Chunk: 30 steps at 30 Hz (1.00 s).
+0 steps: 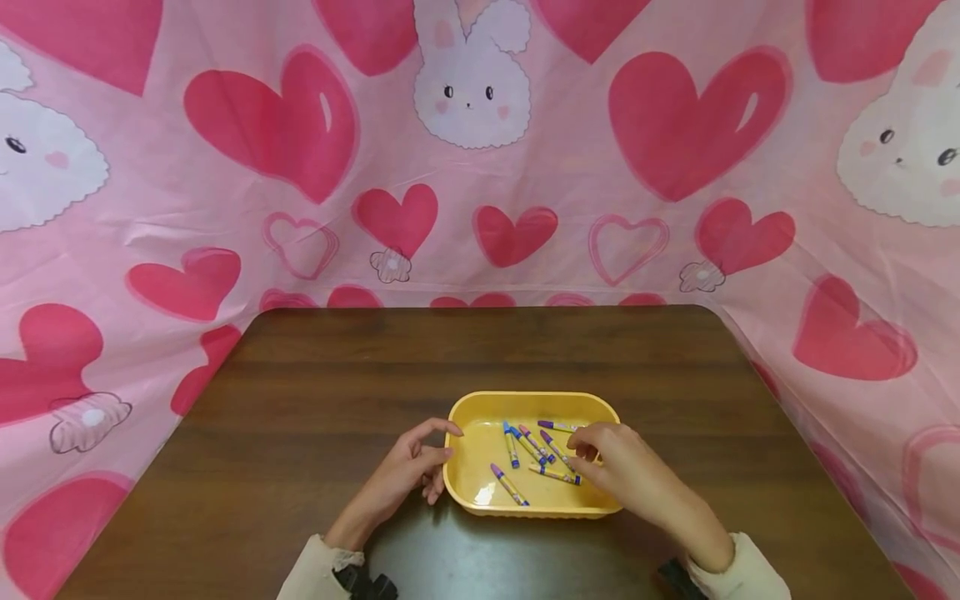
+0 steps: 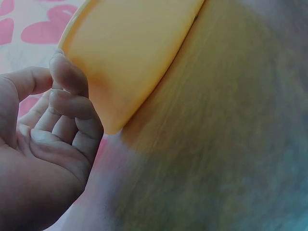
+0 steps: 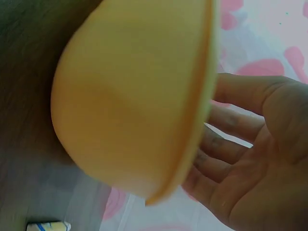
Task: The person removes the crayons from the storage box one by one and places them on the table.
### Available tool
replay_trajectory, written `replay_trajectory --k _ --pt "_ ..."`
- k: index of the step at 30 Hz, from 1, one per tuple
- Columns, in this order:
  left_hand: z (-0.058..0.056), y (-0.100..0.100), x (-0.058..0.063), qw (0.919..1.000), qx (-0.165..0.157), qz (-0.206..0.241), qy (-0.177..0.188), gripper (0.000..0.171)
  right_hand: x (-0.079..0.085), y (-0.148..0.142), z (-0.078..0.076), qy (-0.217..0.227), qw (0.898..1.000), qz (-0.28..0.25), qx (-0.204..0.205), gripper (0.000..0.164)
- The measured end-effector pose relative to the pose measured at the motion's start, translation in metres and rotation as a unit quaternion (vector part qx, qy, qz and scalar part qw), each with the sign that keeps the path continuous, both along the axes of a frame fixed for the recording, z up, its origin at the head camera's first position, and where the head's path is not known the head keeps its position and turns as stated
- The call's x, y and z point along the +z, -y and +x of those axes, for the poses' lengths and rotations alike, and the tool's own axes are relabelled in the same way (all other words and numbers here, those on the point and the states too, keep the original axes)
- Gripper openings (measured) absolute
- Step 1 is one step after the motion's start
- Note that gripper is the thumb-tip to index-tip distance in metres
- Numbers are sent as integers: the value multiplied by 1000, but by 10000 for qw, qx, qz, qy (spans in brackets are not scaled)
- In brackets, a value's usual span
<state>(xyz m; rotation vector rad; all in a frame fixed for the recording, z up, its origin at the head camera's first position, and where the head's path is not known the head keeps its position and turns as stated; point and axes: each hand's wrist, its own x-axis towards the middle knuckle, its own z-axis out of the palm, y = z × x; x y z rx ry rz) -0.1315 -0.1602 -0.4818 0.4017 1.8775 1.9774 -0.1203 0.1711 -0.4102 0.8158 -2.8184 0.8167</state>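
Observation:
A yellow plastic tray [image 1: 480, 400] stands on the dark wooden table, with several crayons [image 1: 507, 483] in purple, blue and pink lying loose in it. My left hand [image 1: 401, 471] holds the tray's left rim, index finger over the edge and thumb against the outside. In the left wrist view its other fingers curl beside the tray wall [image 2: 125, 62]. Over the right side of the tray my right hand [image 1: 626, 467] reaches in, fingers loosely bent close to purple-tipped crayons [image 1: 553, 447]. From the right wrist, the tray's wall [image 3: 125, 96] hides those fingertips.
The brown tabletop [image 1: 337, 358] spreads around the tray. Behind and beside it hangs a pink cloth [image 1: 465, 175] with hearts and rabbits. A small pale yellow and blue piece [image 3: 49, 226] shows at the right wrist view's lower corner.

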Motion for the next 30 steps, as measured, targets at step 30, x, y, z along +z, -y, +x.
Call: replay_trajectory --k 30 --pt "0 0 2 9999 6 -51 126 38 -39 18 -18 -196 9957 796 440 21"
